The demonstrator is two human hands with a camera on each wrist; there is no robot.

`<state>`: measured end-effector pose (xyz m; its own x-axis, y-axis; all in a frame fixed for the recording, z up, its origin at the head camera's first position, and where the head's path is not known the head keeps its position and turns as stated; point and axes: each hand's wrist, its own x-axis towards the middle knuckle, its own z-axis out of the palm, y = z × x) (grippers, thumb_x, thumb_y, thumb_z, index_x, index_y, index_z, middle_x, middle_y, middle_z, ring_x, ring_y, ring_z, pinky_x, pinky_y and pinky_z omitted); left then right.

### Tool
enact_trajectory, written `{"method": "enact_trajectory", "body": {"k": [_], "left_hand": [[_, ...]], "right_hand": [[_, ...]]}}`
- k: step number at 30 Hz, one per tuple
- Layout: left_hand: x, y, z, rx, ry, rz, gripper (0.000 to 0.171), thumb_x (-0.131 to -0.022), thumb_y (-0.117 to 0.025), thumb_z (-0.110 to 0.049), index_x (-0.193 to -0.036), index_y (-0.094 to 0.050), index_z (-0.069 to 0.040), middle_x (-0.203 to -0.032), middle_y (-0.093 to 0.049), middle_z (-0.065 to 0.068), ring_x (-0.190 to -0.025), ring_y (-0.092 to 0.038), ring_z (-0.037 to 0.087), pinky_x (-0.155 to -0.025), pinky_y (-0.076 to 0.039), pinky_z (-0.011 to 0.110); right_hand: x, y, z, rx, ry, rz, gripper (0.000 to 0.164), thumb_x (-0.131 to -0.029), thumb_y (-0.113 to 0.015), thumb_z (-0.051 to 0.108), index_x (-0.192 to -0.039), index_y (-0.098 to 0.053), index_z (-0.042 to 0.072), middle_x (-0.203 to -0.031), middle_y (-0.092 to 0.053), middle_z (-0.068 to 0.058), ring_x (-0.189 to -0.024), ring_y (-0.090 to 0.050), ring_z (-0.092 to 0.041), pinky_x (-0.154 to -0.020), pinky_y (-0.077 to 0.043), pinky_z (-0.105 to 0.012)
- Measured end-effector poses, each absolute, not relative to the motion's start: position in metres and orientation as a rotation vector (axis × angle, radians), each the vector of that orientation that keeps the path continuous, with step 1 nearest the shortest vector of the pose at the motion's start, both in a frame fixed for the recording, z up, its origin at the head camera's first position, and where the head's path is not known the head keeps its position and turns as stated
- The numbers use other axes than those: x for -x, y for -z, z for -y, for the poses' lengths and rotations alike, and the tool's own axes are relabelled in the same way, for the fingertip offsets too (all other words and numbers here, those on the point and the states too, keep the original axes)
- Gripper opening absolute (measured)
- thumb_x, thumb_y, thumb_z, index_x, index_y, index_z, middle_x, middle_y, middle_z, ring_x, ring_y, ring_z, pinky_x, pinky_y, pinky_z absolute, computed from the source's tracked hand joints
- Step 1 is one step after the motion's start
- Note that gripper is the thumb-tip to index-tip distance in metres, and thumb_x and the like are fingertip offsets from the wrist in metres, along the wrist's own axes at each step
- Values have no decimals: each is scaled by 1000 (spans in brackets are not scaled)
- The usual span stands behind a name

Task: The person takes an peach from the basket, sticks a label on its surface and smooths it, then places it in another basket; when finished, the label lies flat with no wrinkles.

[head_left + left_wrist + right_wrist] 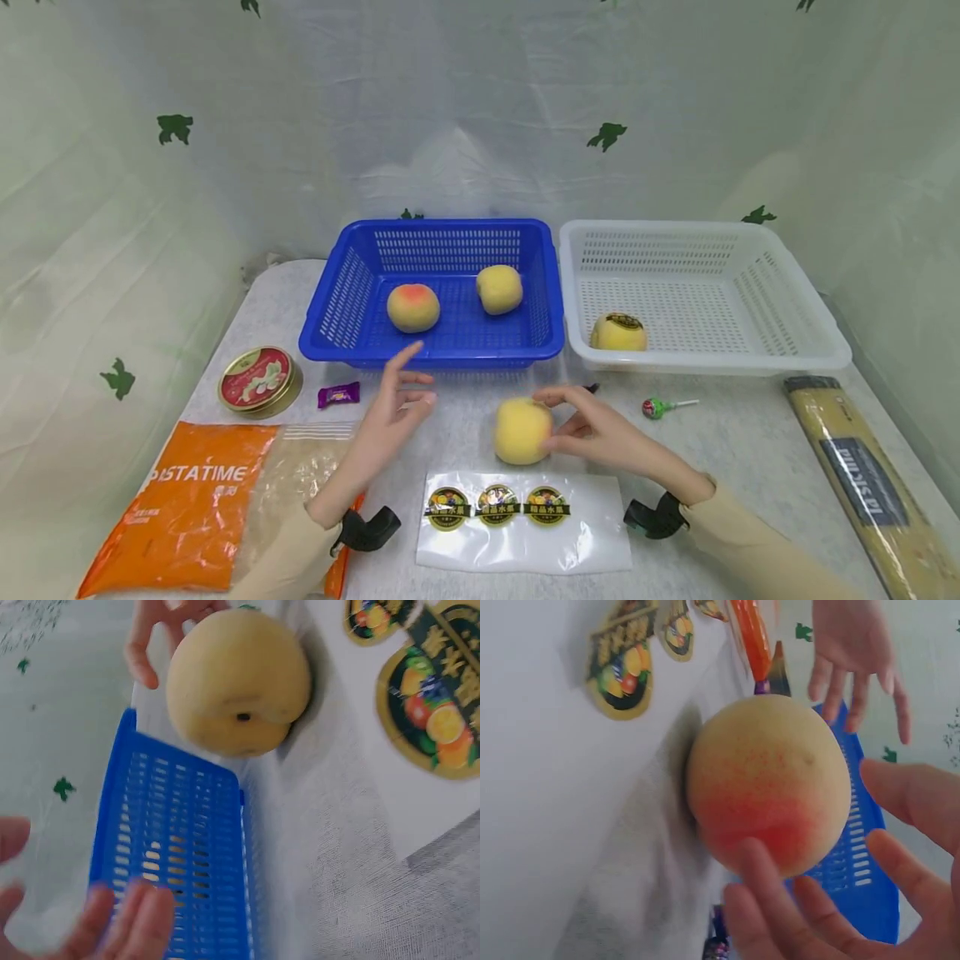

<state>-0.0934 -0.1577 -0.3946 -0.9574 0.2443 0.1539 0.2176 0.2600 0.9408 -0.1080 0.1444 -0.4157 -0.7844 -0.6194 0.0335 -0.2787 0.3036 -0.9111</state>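
On the table in the head view stands a yellow peach [521, 431]. My right hand [592, 429] is at its right side, fingers spread and loosely bent. In the right wrist view a fingertip overlaps the peach's red-blushed side [761, 810]; other fingers stand apart from it. My left hand [393, 408] is in the air, fingers extended, in front of the blue basket [442, 363]; it holds nothing. Two peaches lie in that basket, one with a red blush [413, 308]. A sheet of round fruit labels [525, 554] lies nearest me, below the peach.
A white basket [720, 362] holds a labelled peach [621, 333]. To the left are a round tin [258, 379], a purple wrapped candy [339, 394] and an orange bag [195, 500]. A lollipop [656, 408] and a long brown package [870, 475] lie right.
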Motion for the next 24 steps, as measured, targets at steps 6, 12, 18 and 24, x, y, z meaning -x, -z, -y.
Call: {"method": "enact_trajectory", "body": {"k": [6,12,18,24], "left_hand": [[62,395,138,-1141,-1245,-2439,24,-91,-53,-16,-114,-58,-13,-111,-53,-5,-99,-51,13,-81,-46,27],[39,409,120,-1417,-740,-2477,29,-89,-56,-27,-118,-60,-21,-123,-47,-5,-107,-40,13,-88,-39,30],[32,422,115,-1439,-496,-2566,38,-87,-56,-34,-124,-56,-24,-132,-40,-3,-110,-35,15,-86,-38,34],[29,429,116,-1449,-417,-2586,39,-87,-57,-37,-124,-55,-26,-130,-40,-4,-110,-35,15,-86,-38,33]], "right_hand": [[95,415,-151,789,1428,-2352,23,-79,-68,12,-97,-54,10,-89,-57,-4,-73,-55,-14,-63,-50,-27],[78,426,-146,958,1202,-2342,16,-79,-68,11,-91,-58,14,-85,-58,6,-71,-53,-7,-60,-48,-22],[64,434,-137,1089,925,-2511,27,-72,-72,14,-94,-58,17,-86,-52,10,-70,-48,-4,-60,-43,-17],[56,444,-134,1205,767,-2654,33,-66,-76,15,-95,-60,15,-86,-46,10,-69,-41,-1,-61,-41,-16]]}}
